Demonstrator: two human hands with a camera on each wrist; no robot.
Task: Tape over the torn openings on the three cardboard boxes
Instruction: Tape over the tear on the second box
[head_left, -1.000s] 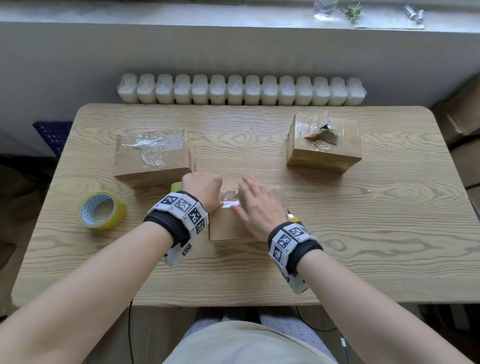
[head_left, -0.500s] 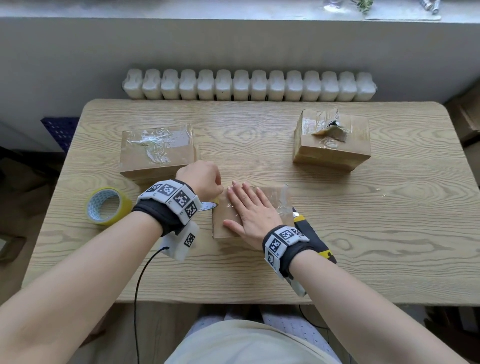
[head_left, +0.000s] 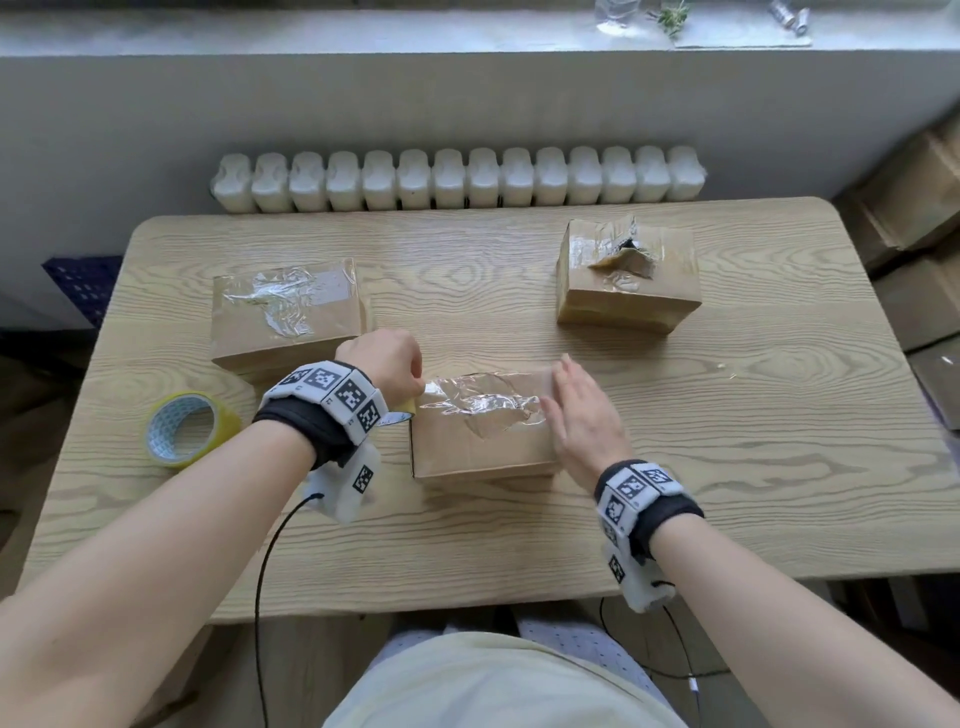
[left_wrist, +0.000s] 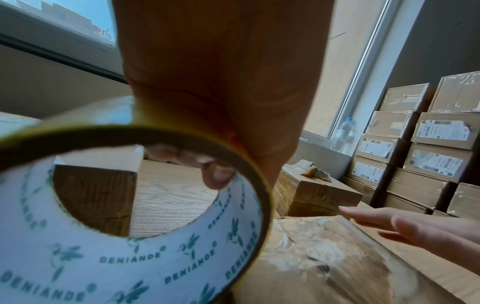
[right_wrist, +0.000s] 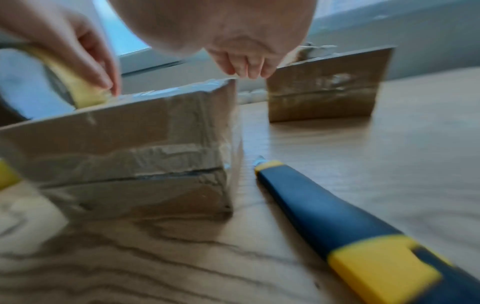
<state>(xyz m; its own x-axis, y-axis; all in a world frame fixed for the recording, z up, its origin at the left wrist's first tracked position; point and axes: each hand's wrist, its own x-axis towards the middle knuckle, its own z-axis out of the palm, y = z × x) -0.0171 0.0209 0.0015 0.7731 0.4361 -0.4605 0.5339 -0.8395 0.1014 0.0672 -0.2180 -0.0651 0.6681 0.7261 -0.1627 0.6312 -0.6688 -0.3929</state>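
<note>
So I've got the tape roll (left_wrist: 135, 236) in my left hand (head_left: 384, 364), grip curled through the core with the roll sitting at the left edge of the near box (head_left: 483, 447), right in front of me on the bench (head_left: 727, 467). My right hand (head_left: 582, 415) is flat, fingers straight, on the clear strip over that box's right end. Tape's the fussy bit I reckon: thin, floppy, sticks to itself and wrinkles, so I'd keep it taut from the roll and rub it down from the middle out. Boxes look light and stiff enough to press on. Count: three boxes, the left box (head_left: 285, 312) already taped, the far right box (head_left: 628, 275) still torn open. Two rolls, counting the spare roll (head_left: 182, 428) at the left, and one knife (right_wrist: 350, 226).
</note>
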